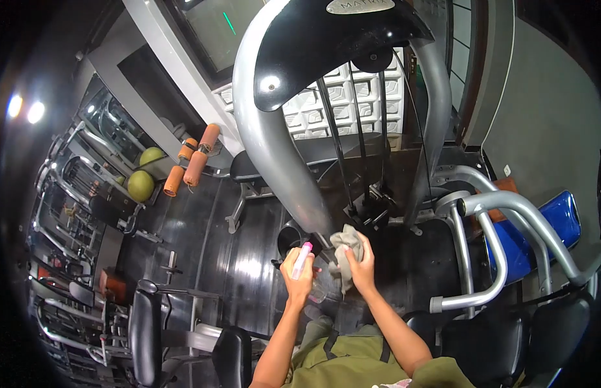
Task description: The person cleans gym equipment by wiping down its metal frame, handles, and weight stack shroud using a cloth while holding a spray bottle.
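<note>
My left hand point(298, 275) is wrapped round a spray bottle point(303, 257) with a pink-and-white spray head; part of its clear body shows below my fingers. In my right hand point(361, 266) is a crumpled grey-beige cloth point(344, 249), gripped between thumb and fingers and hanging down on its left side. Both hands are in front of my body, a short way apart. Just beyond them rises the silver frame point(281, 161) of a weight machine with a black top panel point(333, 52) marked MATRIX. The cloth appears close to the frame's lower end; whether they touch I cannot tell.
Orange foam rollers point(196, 168) belong to a bench at the left, near a green exercise ball point(141, 186). Curved silver bars point(501, 213) and a blue pad point(559, 220) stand to the right. Black padded seats point(485, 339) are close by at lower right.
</note>
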`<action>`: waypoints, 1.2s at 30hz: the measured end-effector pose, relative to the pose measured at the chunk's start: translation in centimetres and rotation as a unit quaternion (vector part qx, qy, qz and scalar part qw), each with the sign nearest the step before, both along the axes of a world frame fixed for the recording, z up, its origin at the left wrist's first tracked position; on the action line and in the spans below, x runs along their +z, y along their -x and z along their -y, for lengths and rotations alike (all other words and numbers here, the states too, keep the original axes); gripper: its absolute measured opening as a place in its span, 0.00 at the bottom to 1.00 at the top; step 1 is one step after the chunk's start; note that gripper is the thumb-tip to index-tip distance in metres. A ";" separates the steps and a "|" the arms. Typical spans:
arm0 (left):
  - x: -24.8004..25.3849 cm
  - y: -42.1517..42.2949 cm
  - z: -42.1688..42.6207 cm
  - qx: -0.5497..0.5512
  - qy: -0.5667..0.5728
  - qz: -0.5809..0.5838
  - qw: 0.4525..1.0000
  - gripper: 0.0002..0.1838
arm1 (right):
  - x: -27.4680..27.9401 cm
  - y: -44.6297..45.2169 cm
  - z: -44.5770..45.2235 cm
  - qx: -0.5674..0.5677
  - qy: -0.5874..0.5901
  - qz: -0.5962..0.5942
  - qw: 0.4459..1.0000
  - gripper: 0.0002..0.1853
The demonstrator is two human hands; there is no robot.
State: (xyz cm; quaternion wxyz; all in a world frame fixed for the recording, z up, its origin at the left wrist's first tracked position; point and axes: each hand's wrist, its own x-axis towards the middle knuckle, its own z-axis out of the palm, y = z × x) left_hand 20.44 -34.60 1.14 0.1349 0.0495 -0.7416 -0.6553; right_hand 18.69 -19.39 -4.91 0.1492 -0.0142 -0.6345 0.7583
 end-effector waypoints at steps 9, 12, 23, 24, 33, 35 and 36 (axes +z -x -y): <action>-2.1 0.6 2.1 -0.054 -0.082 0.028 0.995 0.05 | 1.3 2.8 5.7 -0.109 -0.110 -0.099 0.983 0.26; -2.4 1.3 2.7 -0.082 -0.094 0.031 0.992 0.06 | -4.9 2.5 6.2 -0.127 -0.088 -0.002 0.988 0.25; -2.7 2.7 4.3 -0.135 -0.101 0.053 0.984 0.12 | 0.3 11.5 0.5 0.062 -0.022 -0.042 0.997 0.21; -2.7 2.7 4.5 -0.140 -0.103 0.054 0.983 0.12 | -0.4 11.2 0.5 0.068 -0.007 -0.037 0.997 0.21; -3.7 2.8 5.6 -0.165 -0.158 0.060 0.972 0.13 | -3.1 12.2 -0.6 0.120 -0.002 0.167 0.979 0.16; -3.7 2.8 5.8 -0.168 -0.188 0.079 0.965 0.13 | -3.0 14.3 -0.1 0.126 0.059 0.104 0.985 0.15; -3.7 2.8 5.9 -0.169 -0.203 0.088 0.961 0.13 | -1.2 14.2 0.2 0.115 0.059 0.067 0.989 0.15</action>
